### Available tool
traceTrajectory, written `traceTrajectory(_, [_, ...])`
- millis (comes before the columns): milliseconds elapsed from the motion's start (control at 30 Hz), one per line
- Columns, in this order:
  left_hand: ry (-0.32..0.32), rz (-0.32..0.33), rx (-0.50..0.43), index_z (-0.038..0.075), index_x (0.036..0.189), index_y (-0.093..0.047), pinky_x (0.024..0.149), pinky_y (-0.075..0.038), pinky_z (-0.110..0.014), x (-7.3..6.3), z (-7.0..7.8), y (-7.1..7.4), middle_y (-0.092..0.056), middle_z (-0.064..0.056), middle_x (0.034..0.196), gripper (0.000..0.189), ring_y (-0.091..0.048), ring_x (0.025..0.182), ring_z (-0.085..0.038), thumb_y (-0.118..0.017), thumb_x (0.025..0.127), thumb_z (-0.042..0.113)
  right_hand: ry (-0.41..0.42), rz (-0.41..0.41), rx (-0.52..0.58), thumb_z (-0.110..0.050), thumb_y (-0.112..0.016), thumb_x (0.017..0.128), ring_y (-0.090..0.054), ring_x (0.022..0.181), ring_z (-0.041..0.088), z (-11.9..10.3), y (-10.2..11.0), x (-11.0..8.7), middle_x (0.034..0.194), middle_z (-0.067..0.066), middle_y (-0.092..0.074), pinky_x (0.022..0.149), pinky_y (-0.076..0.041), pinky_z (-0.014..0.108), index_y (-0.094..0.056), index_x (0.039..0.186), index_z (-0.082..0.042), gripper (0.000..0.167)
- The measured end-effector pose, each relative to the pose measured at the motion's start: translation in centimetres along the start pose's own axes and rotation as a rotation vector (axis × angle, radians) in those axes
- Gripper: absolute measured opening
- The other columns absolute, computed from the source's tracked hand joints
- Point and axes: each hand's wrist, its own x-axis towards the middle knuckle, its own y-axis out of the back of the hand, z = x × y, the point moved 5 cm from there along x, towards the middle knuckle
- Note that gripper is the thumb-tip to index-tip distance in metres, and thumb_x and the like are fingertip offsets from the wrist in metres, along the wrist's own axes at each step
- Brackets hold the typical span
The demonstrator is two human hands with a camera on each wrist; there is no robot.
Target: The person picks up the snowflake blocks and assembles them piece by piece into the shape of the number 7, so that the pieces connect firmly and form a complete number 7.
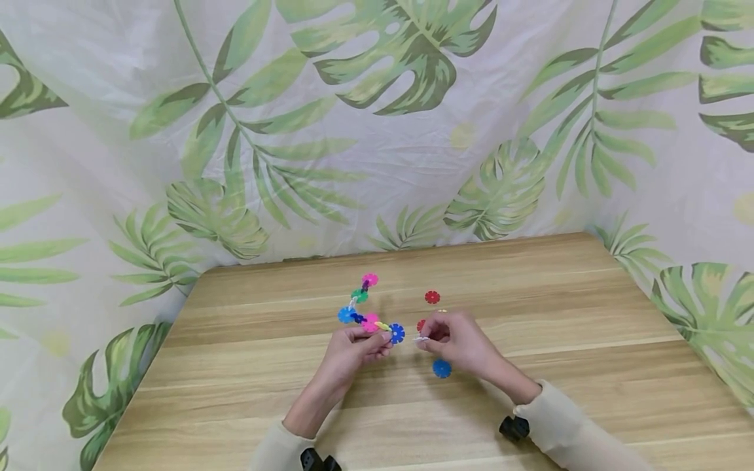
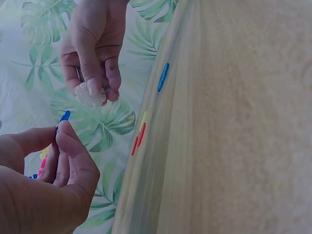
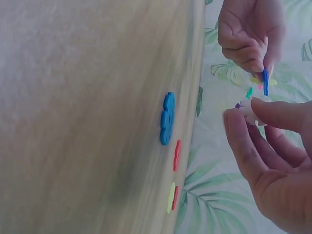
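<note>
My left hand [image 1: 358, 352] pinches the dark blue notched disc [image 1: 398, 333] at the near end of a chain of interlocking flower discs. Beyond it the chain zigzags back through yellow, pink [image 1: 370, 322], blue [image 1: 346, 314], white and green [image 1: 359, 296] discs to a pink one at the far end. In my right hand [image 1: 465, 341] a white notched disc [image 2: 87, 99] is held between thumb and fingers. A small gap separates this white disc from the dark blue one, and both hands are raised above the table.
Loose discs lie on the wooden table [image 1: 235, 386] around my right hand: a blue one [image 1: 442, 368] nearer me, two red ones [image 1: 432, 297] and a yellow one [image 3: 170, 198] farther off. A leaf-patterned cloth [image 1: 383, 163] hangs behind the table's back edge.
</note>
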Motion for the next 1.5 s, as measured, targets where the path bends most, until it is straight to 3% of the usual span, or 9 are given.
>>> traceTrajectory(167, [-0.001,0.004,-0.004,-0.005,0.111,-0.075,0.076,-0.063,-0.022,0.0,0.0,0.0,-0.08,-0.002,0.089,0.024,-0.074,0.082,-0.011,-0.075,0.098,0.015,0.016,-0.009,0.011,-0.004,-0.077,0.094,-0.07,0.084,0.015,-0.1,-0.5,-0.1,0.095,0.017,-0.076,0.076,-0.06,0.018,-0.073,0.094,-0.001,0.005])
traceTrajectory(633, [-0.015,-0.01,-0.026,-0.008,0.112,-0.074,0.078,-0.064,-0.024,0.0,-0.2,-0.3,-0.079,-0.002,0.087,0.026,-0.074,0.081,-0.011,-0.074,0.099,0.014,0.047,0.045,-0.025,-0.009,-0.079,0.093,-0.067,0.078,0.008,-0.2,-0.5,-0.1,0.09,0.01,-0.078,0.07,-0.059,0.019,-0.079,0.096,-0.006,0.004])
traceTrajectory(900, [-0.024,-0.03,-0.04,-0.011,0.115,-0.072,0.076,-0.063,-0.021,-0.1,-0.1,-0.6,-0.079,-0.002,0.086,0.029,-0.074,0.08,-0.009,-0.073,0.099,0.013,0.071,0.102,-0.039,-0.01,-0.083,0.09,-0.067,0.073,0.003,-0.6,-0.6,0.0,0.083,0.0,-0.078,0.068,-0.059,0.02,-0.08,0.089,-0.006,0.005])
traceTrajectory(1200, [-0.018,0.003,-0.028,-0.01,0.112,-0.074,0.073,-0.062,-0.02,-0.1,-0.3,-0.9,-0.079,-0.002,0.083,0.025,-0.073,0.077,-0.009,-0.073,0.098,0.011,0.058,0.14,-0.05,-0.007,-0.085,0.087,-0.063,0.067,0.003,-0.9,-0.8,-0.3,0.075,-0.003,-0.073,0.063,-0.056,0.019,-0.076,0.077,-0.008,0.014])
traceTrajectory(1500, [-0.007,0.036,-0.013,-0.011,0.109,-0.075,0.072,-0.062,-0.02,-0.1,-0.2,-0.9,-0.078,-0.002,0.082,0.021,-0.072,0.076,-0.008,-0.072,0.098,0.007,0.082,0.151,-0.083,-0.004,-0.085,0.086,-0.06,0.064,0.001,-1.6,-1.0,-0.4,0.073,-0.001,-0.073,0.06,-0.054,0.018,-0.075,0.075,-0.007,0.016])
